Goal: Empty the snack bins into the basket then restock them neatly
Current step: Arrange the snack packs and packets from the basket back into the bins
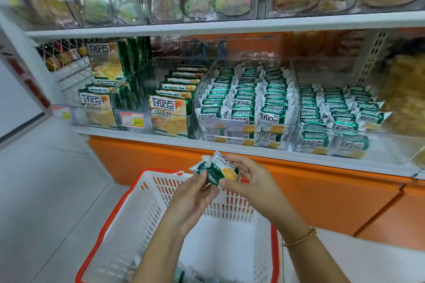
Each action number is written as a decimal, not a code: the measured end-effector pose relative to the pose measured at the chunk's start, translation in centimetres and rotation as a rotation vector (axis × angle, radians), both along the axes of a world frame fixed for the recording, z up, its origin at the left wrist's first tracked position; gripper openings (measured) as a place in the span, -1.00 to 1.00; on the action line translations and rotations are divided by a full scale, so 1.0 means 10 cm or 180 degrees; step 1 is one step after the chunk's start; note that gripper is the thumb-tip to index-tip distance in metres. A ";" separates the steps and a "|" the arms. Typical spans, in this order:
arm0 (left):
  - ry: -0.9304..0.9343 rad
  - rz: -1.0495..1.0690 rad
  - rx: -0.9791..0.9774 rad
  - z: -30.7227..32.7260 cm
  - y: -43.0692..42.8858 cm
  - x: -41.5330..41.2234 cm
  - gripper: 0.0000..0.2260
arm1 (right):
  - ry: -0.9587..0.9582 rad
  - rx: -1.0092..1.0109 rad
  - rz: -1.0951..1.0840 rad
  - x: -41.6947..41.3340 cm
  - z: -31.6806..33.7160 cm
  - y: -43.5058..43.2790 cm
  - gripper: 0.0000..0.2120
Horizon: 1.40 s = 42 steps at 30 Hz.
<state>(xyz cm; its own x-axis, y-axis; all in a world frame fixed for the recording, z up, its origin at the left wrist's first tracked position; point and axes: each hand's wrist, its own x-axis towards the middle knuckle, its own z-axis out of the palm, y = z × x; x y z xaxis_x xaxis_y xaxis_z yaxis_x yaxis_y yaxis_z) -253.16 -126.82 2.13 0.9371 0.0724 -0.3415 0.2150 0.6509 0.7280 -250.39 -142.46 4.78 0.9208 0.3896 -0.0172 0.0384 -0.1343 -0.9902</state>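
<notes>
Fingers [195, 181] on one snack packet [216, 171]

We see bright, even store light with soft shadows. The top shelf [230, 23] is motion-blurred, worst at far left; clear bin fronts [222, 122] catch glare, and wide-angle bending curves the edges.

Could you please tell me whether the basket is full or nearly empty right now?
Nearly empty: the basket shows bare white floor, with only a few packets at its near edge, partly hidden.
</notes>
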 end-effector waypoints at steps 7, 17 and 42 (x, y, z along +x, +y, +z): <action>0.0213 -0.0609 0.0262 0.17 0.10 -0.05 -0.67 | -0.0746 -0.0904 0.0685 -0.02 0.27 -0.04 -0.46; 0.0268 -0.1435 0.1012 0.45 0.23 -0.06 -0.78 | -0.2253 -0.2687 0.2271 0.05 1.07 0.05 -0.48; -0.1602 -0.1588 0.3788 1.20 -1.22 0.64 -0.55 | -0.1287 -0.3073 0.0987 0.56 1.57 -1.61 -0.25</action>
<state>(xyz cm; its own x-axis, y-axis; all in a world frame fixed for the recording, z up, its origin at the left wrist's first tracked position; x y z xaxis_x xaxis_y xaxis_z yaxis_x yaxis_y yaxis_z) -246.78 -139.00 14.13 0.9524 -0.2971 0.0678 -0.2097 -0.4776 0.8532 -244.78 -158.59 20.46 0.7913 0.5906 -0.1583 0.5036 -0.7763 -0.3791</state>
